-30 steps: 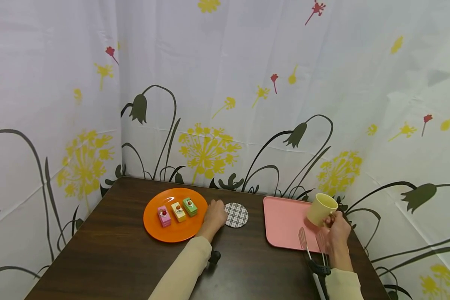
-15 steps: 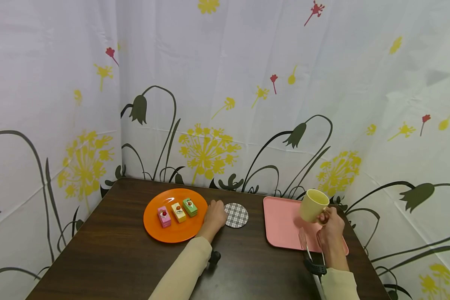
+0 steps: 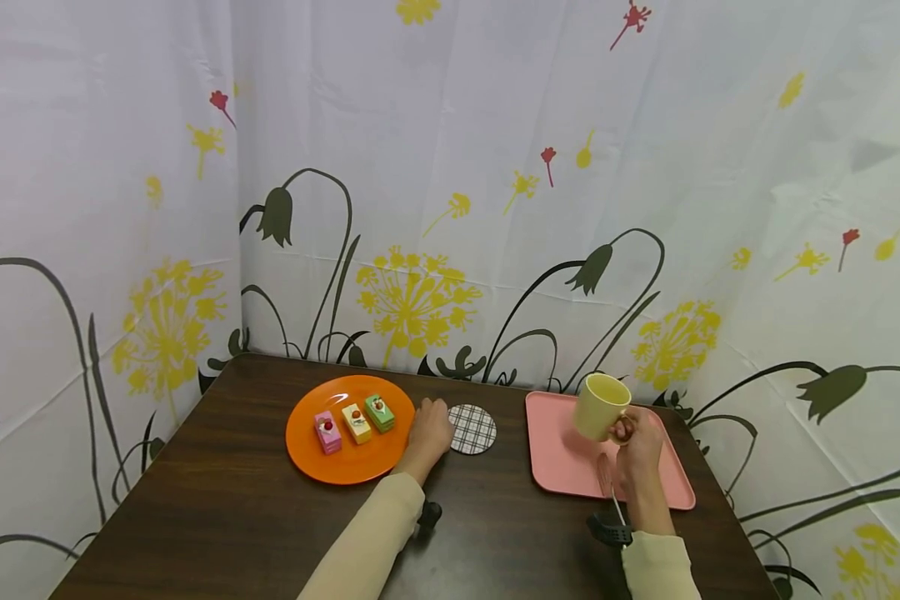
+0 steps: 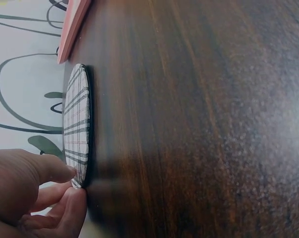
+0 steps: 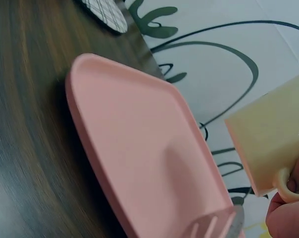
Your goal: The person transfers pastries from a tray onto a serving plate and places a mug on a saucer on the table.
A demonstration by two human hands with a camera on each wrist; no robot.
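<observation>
My right hand (image 3: pixel 641 437) grips a pale yellow mug (image 3: pixel 600 407) by its handle. It holds the mug raised over the pink tray (image 3: pixel 551 442), and in the right wrist view the mug's base (image 5: pixel 242 161) is apart from the tray. At the table's middle my left hand (image 3: pixel 429 429) pinches the near edge of a round checked coaster (image 3: pixel 473 430). The left wrist view has the thumb on top of the coaster (image 4: pixel 77 124), which lies almost flat on the wood. A fork (image 3: pixel 606 477) rests with its tines over the tray's front; my right arm partly covers its handle.
Left of the left hand stands an orange plate (image 3: pixel 307 454) bearing a pink cake piece (image 3: pixel 327 433), a yellow one (image 3: pixel 357 423) and a green one (image 3: pixel 379 412). A flowered curtain (image 3: pixel 420 167) hangs behind the dark wooden table (image 3: pixel 195 500).
My right hand has carried the mug leftward and slightly up across the tray. The left hand and coaster look unmoved. A second fork, seen earlier, is now behind the right arm.
</observation>
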